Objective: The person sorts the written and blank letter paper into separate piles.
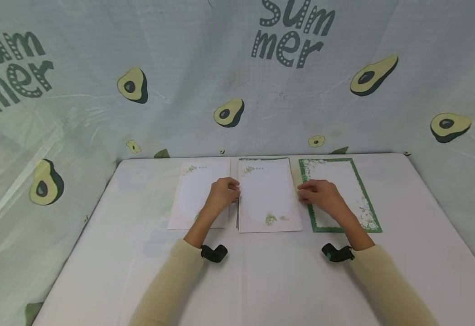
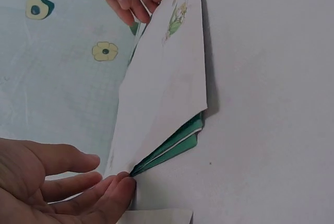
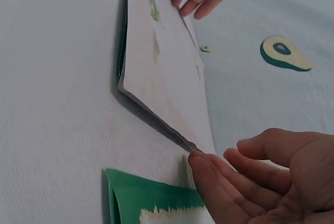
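Observation:
A stack of decorated paper sheets [image 1: 270, 197] is between my two hands, its pale top sheet printed with small green sprigs. Green-edged sheets [image 2: 175, 148] stick out beneath it in the left wrist view. My left hand [image 1: 223, 192] pinches the stack's left edge between thumb and fingertips. At the right edge, my right hand [image 1: 322, 194] pinches it the same way. The near edge casts a shadow on the table. Partly under my left forearm lies a similar pale sheet [image 1: 184, 199]; a green-bordered sheet [image 1: 339, 181] lies under my right hand.
A white-covered table [image 1: 270, 280] carries the paper. Behind and beside it hangs a pale cloth [image 1: 180, 122] printed with avocados and lettering. Black wrist cameras [image 1: 214, 253] are worn at both cuffs.

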### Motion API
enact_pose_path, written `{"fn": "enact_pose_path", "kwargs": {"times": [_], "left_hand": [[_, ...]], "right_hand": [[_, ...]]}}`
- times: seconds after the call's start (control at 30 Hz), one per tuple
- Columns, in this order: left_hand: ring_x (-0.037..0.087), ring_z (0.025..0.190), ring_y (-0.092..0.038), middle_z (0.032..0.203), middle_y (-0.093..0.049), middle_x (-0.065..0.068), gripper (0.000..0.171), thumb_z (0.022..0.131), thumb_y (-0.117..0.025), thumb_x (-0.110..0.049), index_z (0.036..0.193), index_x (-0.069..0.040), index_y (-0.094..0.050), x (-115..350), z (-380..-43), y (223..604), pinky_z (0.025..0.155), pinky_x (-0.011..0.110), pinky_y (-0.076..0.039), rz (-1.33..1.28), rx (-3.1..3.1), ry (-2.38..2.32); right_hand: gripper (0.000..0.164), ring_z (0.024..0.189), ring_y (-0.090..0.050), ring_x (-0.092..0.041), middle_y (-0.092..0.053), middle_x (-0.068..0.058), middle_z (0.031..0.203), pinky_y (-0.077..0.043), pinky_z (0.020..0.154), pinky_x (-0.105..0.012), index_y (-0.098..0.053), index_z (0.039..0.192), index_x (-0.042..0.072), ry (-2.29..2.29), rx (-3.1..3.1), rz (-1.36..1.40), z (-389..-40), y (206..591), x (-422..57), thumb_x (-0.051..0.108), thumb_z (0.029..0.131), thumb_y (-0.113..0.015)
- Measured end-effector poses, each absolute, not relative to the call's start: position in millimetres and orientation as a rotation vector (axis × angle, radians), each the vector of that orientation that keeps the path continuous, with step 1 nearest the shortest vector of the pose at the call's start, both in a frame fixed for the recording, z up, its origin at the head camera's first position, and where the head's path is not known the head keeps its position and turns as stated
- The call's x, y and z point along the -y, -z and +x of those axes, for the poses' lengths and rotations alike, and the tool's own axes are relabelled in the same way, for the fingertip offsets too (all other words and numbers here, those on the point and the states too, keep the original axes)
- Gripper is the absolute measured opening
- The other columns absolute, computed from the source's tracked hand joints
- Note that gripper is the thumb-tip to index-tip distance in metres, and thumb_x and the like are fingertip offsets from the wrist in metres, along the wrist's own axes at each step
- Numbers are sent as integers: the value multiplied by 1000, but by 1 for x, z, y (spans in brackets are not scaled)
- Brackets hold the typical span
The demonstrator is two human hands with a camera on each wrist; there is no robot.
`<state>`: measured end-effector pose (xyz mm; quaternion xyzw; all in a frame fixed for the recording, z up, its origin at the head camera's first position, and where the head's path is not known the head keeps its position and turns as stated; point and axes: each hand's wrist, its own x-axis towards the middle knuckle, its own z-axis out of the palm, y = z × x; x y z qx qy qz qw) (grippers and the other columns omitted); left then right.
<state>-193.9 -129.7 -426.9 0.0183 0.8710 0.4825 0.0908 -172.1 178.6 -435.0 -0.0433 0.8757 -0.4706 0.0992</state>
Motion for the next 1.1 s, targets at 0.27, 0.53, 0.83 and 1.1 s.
{"fn": "enact_pose_path", "kwargs": {"times": [0.27,0.53,0.83,1.1], "left_hand": [[26,88,-74,106,-70,20,25,95,-69,-2,118,9,-66,131,-198,432,77,30,-63,16,-2582,-1392],[24,89,-74,104,-73,19,24,94,-71,-3,116,8,-69,132,-201,433,78,29,-62,-4,-2576,-1405],[23,88,-75,106,-73,19,22,94,-71,-3,114,7,-71,133,-202,438,77,28,-63,-1,-2571,-1419],[23,84,-75,102,-73,19,16,94,-71,-1,109,6,-73,133,-205,438,74,26,-63,-36,-2541,-1508]], "right_hand": [[34,90,-75,-22,-72,-22,113,-63,79,-31,-63,130,-7,1397,-2532,1,-181,441,-165,15,104,-59],[29,85,-75,-16,-74,-19,110,-63,78,-30,-68,124,-4,1362,-2560,44,-182,439,-167,14,104,-60],[28,86,-75,-15,-74,-18,110,-62,79,-30,-68,125,-4,1354,-2538,47,-182,440,-168,13,103,-62],[29,83,-74,-13,-74,-18,110,-61,75,-26,-69,124,-4,1290,-2587,23,-187,438,-168,15,102,-63]]}}
